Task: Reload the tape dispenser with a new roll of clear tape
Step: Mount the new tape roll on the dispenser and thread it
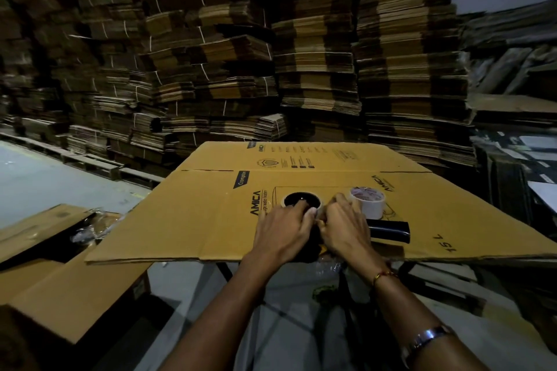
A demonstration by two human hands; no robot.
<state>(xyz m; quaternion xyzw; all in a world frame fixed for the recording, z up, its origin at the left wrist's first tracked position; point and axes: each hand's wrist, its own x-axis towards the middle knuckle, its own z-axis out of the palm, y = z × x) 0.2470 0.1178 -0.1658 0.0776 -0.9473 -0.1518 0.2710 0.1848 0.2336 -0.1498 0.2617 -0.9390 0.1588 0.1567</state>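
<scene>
Head view: the tape dispenser (304, 205) lies on the flattened carton (211, 220) under both your hands. Your left hand (281, 230) presses its roll; your right hand (343, 229) grips its body. A new tape roll (368, 202) stands just beyond your right hand.

The tape dispenser (346, 227) is black and lies on its side on a flattened brown carton. Its glossy handle (388, 230) points to the right, clear of the hands, while its middle body is hidden under them. At its left end a round, dark hub sits inside a pale ring (301, 200), facing upward; whether this ring is a loaded roll or an empty core cannot be told. The new roll of clear tape (368, 202) stands just behind the handle, resting on its flat side, whitish, with a red-printed label inside its core.
</scene>
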